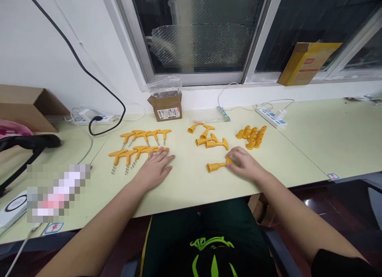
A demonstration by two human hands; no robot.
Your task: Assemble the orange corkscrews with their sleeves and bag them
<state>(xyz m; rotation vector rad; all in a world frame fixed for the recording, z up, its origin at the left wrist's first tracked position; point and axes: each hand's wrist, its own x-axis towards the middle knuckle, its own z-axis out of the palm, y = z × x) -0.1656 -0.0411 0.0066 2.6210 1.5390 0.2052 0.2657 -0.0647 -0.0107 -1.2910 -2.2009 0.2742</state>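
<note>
Pale green table [191, 193] below a window [203, 34], a small cardboard box [167, 106] against the wall. A yellow corkscrew with a cone-shaped sleeve [217, 166] lies on the table, its flared end pointing left, its T-handle at the right hand [246, 164]. That hand's fingers curl around the handle; whether they pinch it is unclear. The left hand [156, 168] rests palm down, fingers slightly spread, at a row of yellow corkscrews with bare metal spirals [127, 155]. Loose yellow sleeves [252, 136] stand beyond the right hand.
</note>
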